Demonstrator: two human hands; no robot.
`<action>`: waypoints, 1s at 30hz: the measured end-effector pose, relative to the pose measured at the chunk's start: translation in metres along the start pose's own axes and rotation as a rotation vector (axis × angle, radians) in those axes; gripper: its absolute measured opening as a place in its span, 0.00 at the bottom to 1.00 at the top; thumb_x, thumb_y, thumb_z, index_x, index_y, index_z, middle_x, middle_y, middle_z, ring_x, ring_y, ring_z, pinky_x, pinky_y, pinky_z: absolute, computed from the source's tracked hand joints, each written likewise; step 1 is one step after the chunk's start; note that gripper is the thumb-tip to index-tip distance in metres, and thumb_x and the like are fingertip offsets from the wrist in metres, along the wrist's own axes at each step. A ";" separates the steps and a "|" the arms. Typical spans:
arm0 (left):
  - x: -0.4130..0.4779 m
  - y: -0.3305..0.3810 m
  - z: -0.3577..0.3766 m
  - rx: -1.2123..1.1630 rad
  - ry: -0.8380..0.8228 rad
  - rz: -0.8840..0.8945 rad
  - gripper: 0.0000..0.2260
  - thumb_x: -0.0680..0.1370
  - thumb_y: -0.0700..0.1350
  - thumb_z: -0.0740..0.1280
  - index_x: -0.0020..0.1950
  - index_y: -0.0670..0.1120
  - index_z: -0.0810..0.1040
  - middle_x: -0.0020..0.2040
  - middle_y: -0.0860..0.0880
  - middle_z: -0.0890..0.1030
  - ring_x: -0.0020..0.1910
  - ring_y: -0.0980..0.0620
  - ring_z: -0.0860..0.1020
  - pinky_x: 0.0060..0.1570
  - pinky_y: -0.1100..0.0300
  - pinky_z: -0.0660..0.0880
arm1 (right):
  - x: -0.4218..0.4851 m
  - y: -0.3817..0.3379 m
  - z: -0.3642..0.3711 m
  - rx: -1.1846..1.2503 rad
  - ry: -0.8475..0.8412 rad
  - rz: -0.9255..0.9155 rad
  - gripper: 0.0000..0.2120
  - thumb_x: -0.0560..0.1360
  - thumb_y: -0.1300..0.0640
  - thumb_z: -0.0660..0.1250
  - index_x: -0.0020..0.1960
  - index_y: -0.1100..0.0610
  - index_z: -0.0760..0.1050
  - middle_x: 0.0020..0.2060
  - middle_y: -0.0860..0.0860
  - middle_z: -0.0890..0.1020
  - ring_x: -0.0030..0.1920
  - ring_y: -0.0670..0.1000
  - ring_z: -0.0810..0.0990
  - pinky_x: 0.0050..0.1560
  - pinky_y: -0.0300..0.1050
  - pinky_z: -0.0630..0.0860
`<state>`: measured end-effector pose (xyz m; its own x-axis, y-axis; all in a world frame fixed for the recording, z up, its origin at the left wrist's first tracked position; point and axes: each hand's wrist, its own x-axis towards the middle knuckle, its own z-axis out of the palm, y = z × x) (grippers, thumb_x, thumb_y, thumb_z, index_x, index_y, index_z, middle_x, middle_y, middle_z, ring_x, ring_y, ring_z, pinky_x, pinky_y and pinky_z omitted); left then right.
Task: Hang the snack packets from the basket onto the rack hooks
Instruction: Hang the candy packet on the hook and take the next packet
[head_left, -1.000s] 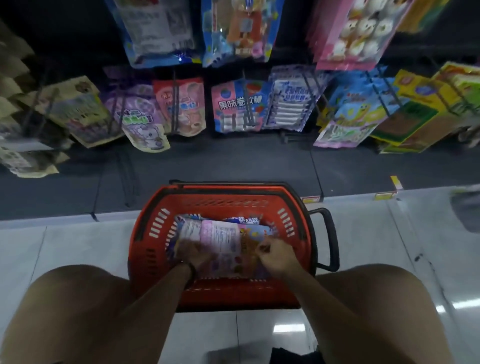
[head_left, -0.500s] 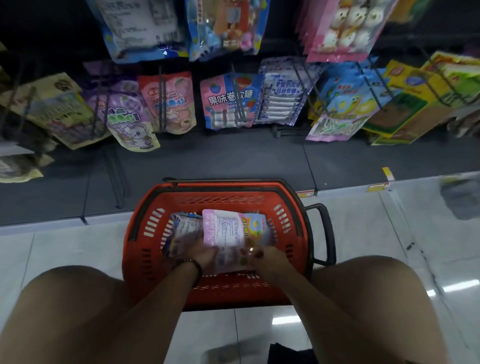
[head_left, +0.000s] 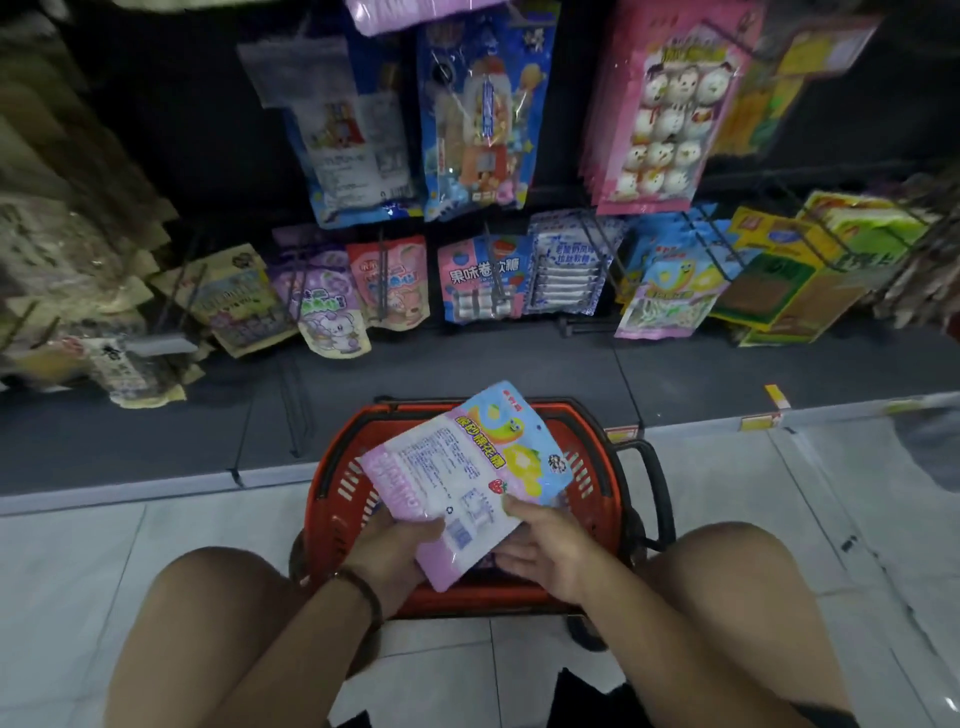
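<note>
Snack packets, two, above basket: I pinch their near edges with left hand and right hand. Judged light, floppy, slick; best gripped at the top seam.

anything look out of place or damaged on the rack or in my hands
Nothing spilled or torn. On the upper row one blue packet hangs back-out, label showing, beside a front-facing rocket-print packet. The held packets also face opposite ways.
</note>
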<state>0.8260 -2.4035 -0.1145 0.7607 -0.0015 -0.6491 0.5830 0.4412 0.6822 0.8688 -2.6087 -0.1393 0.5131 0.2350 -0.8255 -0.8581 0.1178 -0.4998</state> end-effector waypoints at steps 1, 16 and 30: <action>-0.008 0.000 0.001 0.034 -0.027 0.012 0.23 0.74 0.27 0.71 0.68 0.38 0.77 0.60 0.37 0.85 0.53 0.39 0.86 0.40 0.49 0.85 | -0.006 -0.003 0.001 0.060 -0.004 -0.062 0.11 0.82 0.53 0.71 0.63 0.55 0.81 0.57 0.57 0.88 0.52 0.57 0.89 0.45 0.49 0.83; -0.037 -0.008 0.002 0.714 0.387 0.583 0.30 0.66 0.41 0.84 0.64 0.56 0.77 0.58 0.60 0.74 0.59 0.53 0.75 0.61 0.60 0.71 | -0.026 -0.002 -0.001 -0.062 0.135 -0.524 0.08 0.80 0.67 0.71 0.58 0.61 0.83 0.54 0.58 0.89 0.53 0.58 0.87 0.46 0.49 0.83; -0.029 -0.024 0.015 0.461 0.046 0.424 0.20 0.77 0.32 0.71 0.64 0.51 0.80 0.58 0.51 0.87 0.60 0.49 0.84 0.56 0.54 0.82 | -0.040 0.006 0.033 -0.474 -0.051 -0.611 0.08 0.83 0.65 0.67 0.53 0.62 0.85 0.46 0.55 0.89 0.47 0.42 0.85 0.54 0.38 0.79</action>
<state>0.7935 -2.4275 -0.1071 0.9456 0.1319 -0.2973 0.3045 -0.0377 0.9518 0.8427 -2.5852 -0.0999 0.8812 0.3066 -0.3598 -0.3167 -0.1822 -0.9309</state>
